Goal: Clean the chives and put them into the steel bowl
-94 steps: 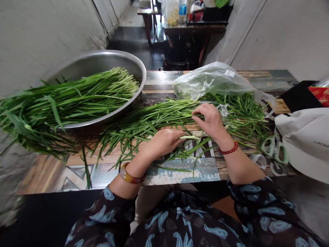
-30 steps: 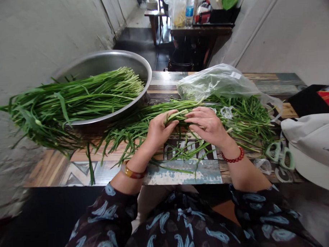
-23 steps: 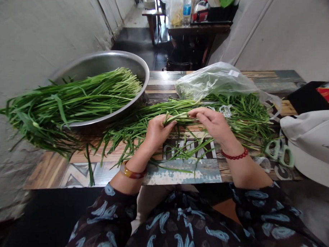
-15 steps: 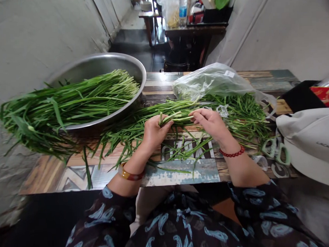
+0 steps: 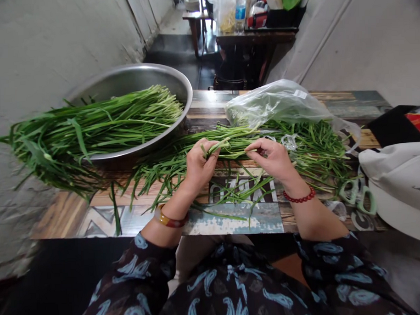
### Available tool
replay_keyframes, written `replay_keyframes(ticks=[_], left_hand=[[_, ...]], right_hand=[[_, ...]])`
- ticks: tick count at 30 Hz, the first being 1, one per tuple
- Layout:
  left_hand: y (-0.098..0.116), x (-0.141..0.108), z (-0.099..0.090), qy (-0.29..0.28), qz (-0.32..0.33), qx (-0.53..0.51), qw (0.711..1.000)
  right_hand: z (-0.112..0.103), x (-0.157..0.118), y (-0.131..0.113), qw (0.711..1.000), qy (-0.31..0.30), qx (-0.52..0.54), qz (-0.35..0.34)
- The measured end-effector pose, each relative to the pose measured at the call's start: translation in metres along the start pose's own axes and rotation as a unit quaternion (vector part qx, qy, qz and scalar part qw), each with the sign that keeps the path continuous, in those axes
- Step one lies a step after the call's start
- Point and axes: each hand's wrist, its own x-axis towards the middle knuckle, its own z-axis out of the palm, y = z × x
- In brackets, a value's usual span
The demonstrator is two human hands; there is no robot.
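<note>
My left hand (image 5: 200, 162) is closed round a few green stalks (image 5: 226, 142), whose pale ends stick out past the thumb. To its right, the thumb and fingertips of my right hand (image 5: 272, 157) are pinched together at the tip of a stalk. Beneath and behind both hands lies a loose heap of long green stalks (image 5: 175, 154) on the wooden table (image 5: 233, 218). A large metal bowl (image 5: 189, 91) at the left holds a thick bundle of green stalks (image 5: 126, 119), their leafy ends hanging over its rim. A clear plastic bag (image 5: 280, 102) covers part of the heap.
Scissors with pale green handles (image 5: 366, 200) lie at the right, beside a white cap (image 5: 400, 183). Behind them is a black object (image 5: 395, 125) with something red. A second table (image 5: 257, 37) with a bottle (image 5: 240, 13) stands farther back.
The whole view has shifted slightly, so the table and bowl appear farther right. My hands keep nearly the same pose, with my left hand still round the stalks.
</note>
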Motion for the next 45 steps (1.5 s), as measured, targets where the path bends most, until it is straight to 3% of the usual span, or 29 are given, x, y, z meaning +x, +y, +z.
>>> replay_keyframes(ticks=[8,12,18,23,30,36,41,45], left_hand=[[-0.002,-0.006,0.003,-0.073,0.053,0.102,0.991],[-0.002,-0.012,0.005,-0.056,0.123,0.215,0.967],[-0.001,-0.017,0.010,-0.085,0.192,0.300,0.930],[-0.001,-0.015,0.009,-0.075,0.186,0.294,0.934],[-0.002,-0.015,0.008,-0.102,0.178,0.260,0.943],[-0.004,-0.008,0.006,-0.116,0.074,0.082,0.987],[-0.004,-0.003,0.005,-0.133,0.020,0.015,0.991],[-0.005,-0.003,0.007,-0.157,0.007,0.006,0.987]], right_hand=[[0.005,-0.002,0.008,0.989,-0.006,0.103,0.106],[0.007,-0.002,0.006,0.986,0.006,0.108,0.123],[0.010,-0.001,0.003,0.982,0.007,0.125,0.140],[0.006,-0.002,-0.001,0.984,-0.039,0.118,0.127],[0.004,-0.002,-0.006,0.993,-0.006,0.059,0.100],[0.001,-0.002,-0.001,0.988,-0.003,0.131,0.078],[0.008,-0.002,-0.003,0.993,-0.046,0.106,0.036],[0.014,-0.001,-0.006,0.998,-0.026,0.053,-0.013]])
